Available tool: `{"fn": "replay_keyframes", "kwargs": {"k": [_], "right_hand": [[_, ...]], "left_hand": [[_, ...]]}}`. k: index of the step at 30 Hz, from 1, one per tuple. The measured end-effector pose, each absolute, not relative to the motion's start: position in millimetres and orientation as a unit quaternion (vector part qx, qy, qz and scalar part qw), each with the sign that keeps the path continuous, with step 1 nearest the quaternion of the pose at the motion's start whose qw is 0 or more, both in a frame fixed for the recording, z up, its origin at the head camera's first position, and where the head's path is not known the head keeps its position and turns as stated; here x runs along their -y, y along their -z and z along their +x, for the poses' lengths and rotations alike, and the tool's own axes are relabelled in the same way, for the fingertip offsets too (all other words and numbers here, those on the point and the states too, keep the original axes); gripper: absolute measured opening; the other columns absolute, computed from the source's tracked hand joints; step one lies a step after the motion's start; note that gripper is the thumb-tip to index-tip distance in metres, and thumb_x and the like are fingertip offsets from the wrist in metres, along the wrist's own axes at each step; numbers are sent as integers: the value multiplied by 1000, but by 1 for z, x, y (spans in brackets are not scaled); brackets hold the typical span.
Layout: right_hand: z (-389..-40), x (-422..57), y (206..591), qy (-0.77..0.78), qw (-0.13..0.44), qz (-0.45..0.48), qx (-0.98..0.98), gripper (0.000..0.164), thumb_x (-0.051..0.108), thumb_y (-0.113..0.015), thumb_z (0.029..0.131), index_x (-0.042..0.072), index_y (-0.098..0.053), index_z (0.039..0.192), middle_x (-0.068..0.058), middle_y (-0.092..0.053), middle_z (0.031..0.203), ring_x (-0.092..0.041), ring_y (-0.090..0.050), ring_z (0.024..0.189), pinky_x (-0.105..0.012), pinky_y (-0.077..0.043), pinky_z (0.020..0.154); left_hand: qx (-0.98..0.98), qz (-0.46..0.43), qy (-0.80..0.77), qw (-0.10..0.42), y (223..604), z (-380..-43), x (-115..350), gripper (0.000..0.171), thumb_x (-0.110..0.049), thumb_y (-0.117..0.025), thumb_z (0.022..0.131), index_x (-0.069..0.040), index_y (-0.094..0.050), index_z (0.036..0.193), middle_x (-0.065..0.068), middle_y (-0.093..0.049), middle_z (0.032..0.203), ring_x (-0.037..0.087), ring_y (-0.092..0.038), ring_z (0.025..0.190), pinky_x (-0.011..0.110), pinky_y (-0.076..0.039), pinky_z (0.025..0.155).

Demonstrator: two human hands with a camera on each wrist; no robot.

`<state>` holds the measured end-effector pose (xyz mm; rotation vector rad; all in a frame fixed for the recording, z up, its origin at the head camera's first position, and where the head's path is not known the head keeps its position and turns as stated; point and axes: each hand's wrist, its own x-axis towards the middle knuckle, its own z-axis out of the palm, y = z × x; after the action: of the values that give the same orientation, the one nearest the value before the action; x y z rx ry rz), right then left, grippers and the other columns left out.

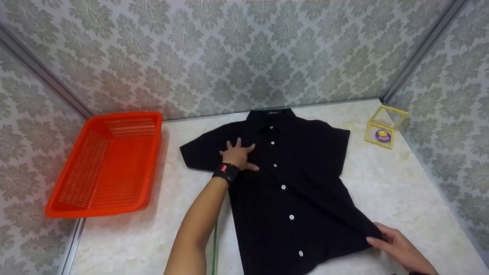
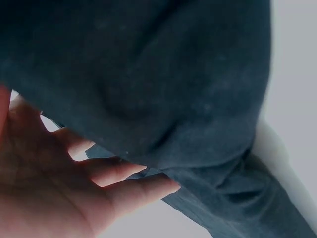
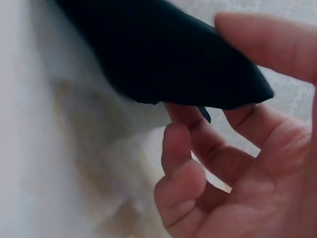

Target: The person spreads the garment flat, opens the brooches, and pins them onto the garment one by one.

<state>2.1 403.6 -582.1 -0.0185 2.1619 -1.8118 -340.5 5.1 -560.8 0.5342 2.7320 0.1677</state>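
Observation:
A black short-sleeved shirt [image 1: 263,198] with white buttons lies face up on the table, its collar toward the back wall. My left hand [image 1: 237,156] rests on the shirt's chest, left of the button row, with its fingers spread. In the left wrist view, dark cloth [image 2: 148,89] fills much of the picture beside the straight fingers [image 2: 143,193]. At the lower right, my right hand [image 1: 395,244] pinches the bottom corner of the shirt between thumb and fingers. The right wrist view shows that dark corner [image 3: 188,64] raised off the table.
An orange plastic basket [image 1: 153,168] stands at the left. Near the back right corner sits a small yellow-framed clear box [image 1: 378,142], its lid up, with a purple and yellow round item [image 1: 382,136] inside. Patterned panels [image 1: 237,57] enclose the pale table [image 1: 412,198].

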Motion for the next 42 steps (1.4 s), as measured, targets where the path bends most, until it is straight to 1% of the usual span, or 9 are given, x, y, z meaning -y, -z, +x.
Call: {"fn": "replay_keyframes", "kwargs": {"k": [4,6,8,12,22,26,30,34,42], "right_hand": [[7,-403,583,640,112,-31,-759,41,-9,-60,94,-13,-54,135,18,-54,142,2,-49,129,-15,-41,100],[10,-403,582,621,88,-13,-779,21,-8,-64,92,-11,-63,113,16,-65,118,4,-59,107,-14,-47,86],[11,-403,581,579,72,24,-812,9,0,-68,93,-5,-60,91,14,-61,85,3,-58,79,-17,-47,69],[12,-409,579,481,117,98,-863,31,24,-68,97,5,-50,80,11,-34,60,-3,-37,53,-24,-37,52],[-10,-436,574,406,282,104,-863,56,49,-44,105,8,-62,71,-1,-58,57,-15,-50,49,-30,-42,51],[-42,-433,567,383,231,92,-890,55,48,-46,105,6,-67,77,-4,-66,63,-21,-60,57,-31,-46,59],[-91,-425,560,391,158,94,-902,49,43,-53,103,-3,-68,101,-7,-72,79,-19,-67,72,-31,-50,67],[-146,-418,556,415,116,118,-895,62,43,-55,102,-15,-56,126,-17,-74,97,-18,-69,83,-29,-52,70],[-222,-406,555,444,57,230,-864,76,42,-60,98,-18,-41,141,-24,-71,111,-11,-69,80,-23,-52,69]], "left_hand": [[-965,187,-59,173,560,-341,-5,97,-67,-75,74,-41,-31,155,19,-11,166,57,-10,146,76,-28,103],[-966,188,-57,169,560,-341,-6,96,-67,-75,75,-41,-31,156,19,-11,166,56,-10,146,76,-29,103],[-966,190,-56,165,560,-341,-6,96,-67,-75,75,-41,-32,156,19,-12,166,56,-11,146,75,-30,103],[-966,190,-57,164,560,-341,-6,96,-68,-75,74,-41,-32,155,19,-12,166,56,-11,146,76,-29,103],[-966,189,-64,162,567,-340,0,97,-69,-75,72,-40,-33,154,20,-13,165,57,-12,145,77,-29,102],[-967,186,-62,163,567,-338,3,97,-69,-76,72,-40,-34,155,20,-14,165,57,-13,145,77,-29,102],[-968,180,-61,167,566,-338,3,97,-68,-76,72,-41,-34,155,20,-13,165,56,-12,145,77,-28,102],[-967,176,-59,172,565,-340,1,97,-68,-76,72,-41,-32,155,19,-11,165,56,-11,146,77,-27,103],[-969,188,-45,155,564,-340,-7,98,-70,-75,71,-41,-33,155,19,-15,165,56,-15,145,78,-32,99]]}}
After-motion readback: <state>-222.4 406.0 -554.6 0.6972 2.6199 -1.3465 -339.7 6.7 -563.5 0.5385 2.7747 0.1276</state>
